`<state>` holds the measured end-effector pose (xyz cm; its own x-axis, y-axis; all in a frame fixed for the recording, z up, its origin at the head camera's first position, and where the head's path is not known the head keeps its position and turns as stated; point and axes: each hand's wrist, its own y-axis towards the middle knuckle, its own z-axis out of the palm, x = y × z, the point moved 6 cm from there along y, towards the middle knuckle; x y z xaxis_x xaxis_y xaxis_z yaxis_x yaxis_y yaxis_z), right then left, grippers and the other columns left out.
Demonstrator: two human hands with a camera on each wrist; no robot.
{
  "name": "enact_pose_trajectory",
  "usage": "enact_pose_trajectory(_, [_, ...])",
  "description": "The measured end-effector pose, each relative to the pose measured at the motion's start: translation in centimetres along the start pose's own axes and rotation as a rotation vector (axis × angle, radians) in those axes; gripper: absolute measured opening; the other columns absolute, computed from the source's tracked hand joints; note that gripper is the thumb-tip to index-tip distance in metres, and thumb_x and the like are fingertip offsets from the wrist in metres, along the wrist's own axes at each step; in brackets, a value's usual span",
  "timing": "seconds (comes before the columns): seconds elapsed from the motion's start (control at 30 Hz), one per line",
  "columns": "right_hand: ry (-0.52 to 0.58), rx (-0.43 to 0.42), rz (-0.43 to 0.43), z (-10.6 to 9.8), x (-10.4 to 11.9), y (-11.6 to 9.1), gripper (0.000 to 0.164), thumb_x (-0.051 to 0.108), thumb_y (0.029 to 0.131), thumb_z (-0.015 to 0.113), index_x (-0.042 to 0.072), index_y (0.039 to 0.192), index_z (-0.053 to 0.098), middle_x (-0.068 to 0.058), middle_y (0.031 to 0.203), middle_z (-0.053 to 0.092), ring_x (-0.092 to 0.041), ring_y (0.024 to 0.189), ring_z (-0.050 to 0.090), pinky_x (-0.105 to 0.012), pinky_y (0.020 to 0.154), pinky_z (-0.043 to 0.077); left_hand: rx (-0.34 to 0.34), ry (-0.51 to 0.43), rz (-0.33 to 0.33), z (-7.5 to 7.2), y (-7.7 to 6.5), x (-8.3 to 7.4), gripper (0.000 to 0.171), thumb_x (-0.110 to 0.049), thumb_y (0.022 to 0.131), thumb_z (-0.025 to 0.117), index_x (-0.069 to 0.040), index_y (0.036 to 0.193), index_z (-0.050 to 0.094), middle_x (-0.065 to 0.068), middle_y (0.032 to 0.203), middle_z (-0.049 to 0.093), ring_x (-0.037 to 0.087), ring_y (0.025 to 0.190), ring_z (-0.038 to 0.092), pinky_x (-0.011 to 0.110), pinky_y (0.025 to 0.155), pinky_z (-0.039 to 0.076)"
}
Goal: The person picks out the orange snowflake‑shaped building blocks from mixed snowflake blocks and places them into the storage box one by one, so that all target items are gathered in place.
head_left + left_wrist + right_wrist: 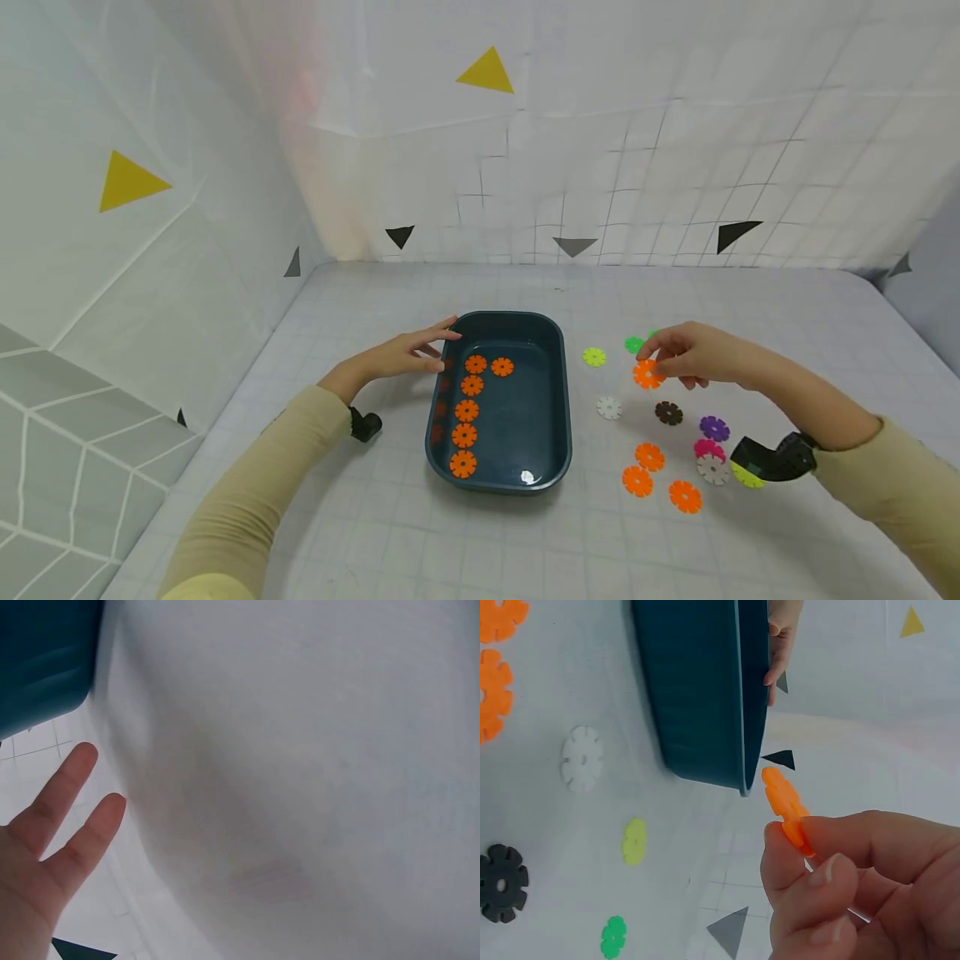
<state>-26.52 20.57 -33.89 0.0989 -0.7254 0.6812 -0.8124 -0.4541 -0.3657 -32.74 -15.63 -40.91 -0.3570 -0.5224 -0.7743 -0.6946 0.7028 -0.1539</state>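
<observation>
Between thumb and fingers, my right hand (693, 352) pinches an orange notched disc (786, 806), held above the table to the right of the tray. My left hand (408, 352) rests at the left rim of the dark teal tray (564, 400), its fingers spread and loosely straight. Inside the tray, several orange discs (467, 411) form a column along the left side, and one more orange disc (502, 367) lies right of the column's top. In the left wrist view, two straight fingers (67, 791) show near the tray's outer wall (52, 682).
Loose discs lie right of the tray: several orange (686, 497), a white (609, 407), a yellow (594, 357), a green (633, 344) and a black one (669, 412). Purple (715, 428), pink and other discs cluster near the right wrist. White sheeting (420, 167) stands behind the table.
</observation>
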Motion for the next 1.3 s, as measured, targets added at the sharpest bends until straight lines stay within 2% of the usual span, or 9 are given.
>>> enact_pose_trajectory(0.2, [-0.005, 0.007, 0.0, -0.5, 1.5, 0.6, 0.029, 0.013, 0.088, 0.057, 0.0, 0.114, 0.057, -0.002, 0.071, 0.054, -0.013, 0.052, 0.043, -0.022, 0.049, 0.038, 0.002, -0.004, 0.001, 0.0, 0.0, -0.1, 0.055, -0.022, 0.092, 0.055, -0.017, 0.142, 0.033, -0.005, 0.155, 0.005, 0.03, 0.116, 0.049, 0.046, 0.1, 0.034])
enact_pose_trajectory(0.47, [-0.002, 0.019, -0.008, -1.0, 2.5, 1.8, 0.028, 0.013, 0.087, 0.056, 0.0, 0.113, 0.058, -0.002, 0.069, 0.055, -0.014, 0.052, 0.045, -0.021, 0.048, 0.037, 0.0, 0.002, 0.004, -0.1, -0.1, -0.2, 0.058, -0.028, 0.091, 0.056, -0.015, 0.142, 0.033, -0.004, 0.155, 0.005, 0.03, 0.116, 0.049, 0.047, 0.1, 0.034])
enact_pose_trajectory(0.67, [-0.002, 0.014, -0.007, -1.1, 3.6, 2.8, 0.028, 0.014, 0.088, 0.057, -0.001, 0.112, 0.057, -0.002, 0.074, 0.058, -0.014, 0.052, 0.045, -0.021, 0.049, 0.037, 0.001, 0.0, 0.0, 0.0, -0.1, -0.2, 0.057, -0.025, 0.091, 0.056, -0.015, 0.143, 0.033, -0.005, 0.154, 0.005, 0.03, 0.116, 0.049, 0.046, 0.1, 0.034])
enact_pose_trajectory(1.3, [0.018, -0.007, -0.084, -2.5, 7.5, 4.6, 0.028, 0.014, 0.089, 0.056, 0.0, 0.113, 0.057, -0.003, 0.076, 0.058, -0.015, 0.055, 0.047, -0.023, 0.052, 0.039, 0.003, -0.001, -0.012, 0.0, 0.0, 0.0, 0.058, -0.028, 0.091, 0.057, -0.02, 0.143, 0.033, -0.007, 0.154, 0.004, 0.029, 0.117, 0.048, 0.046, 0.1, 0.034])
